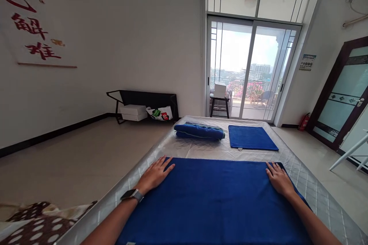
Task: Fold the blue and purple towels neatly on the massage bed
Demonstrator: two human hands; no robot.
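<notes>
A large blue cloth (212,199) lies spread on the pale quilted mattress (319,195). My left hand (156,173) rests flat on its far left corner, fingers apart, with a dark watch on the wrist. On the far right corner lies my right hand (279,178), fingers spread, palm down. Beyond the cloth's far edge sit a rolled blue cloth (199,131), on the left, and a smaller flat blue cloth (252,137), on the right, with a small pale tag at its near edge. Neither hand touches these two.
A black bench (149,97) with a white box (133,112) and a printed bag (160,113) stands by the wall. Past the mattress are a dark stool (220,101) and glass sliding doors (254,69). Polka-dot fabric (43,226) lies at the lower left.
</notes>
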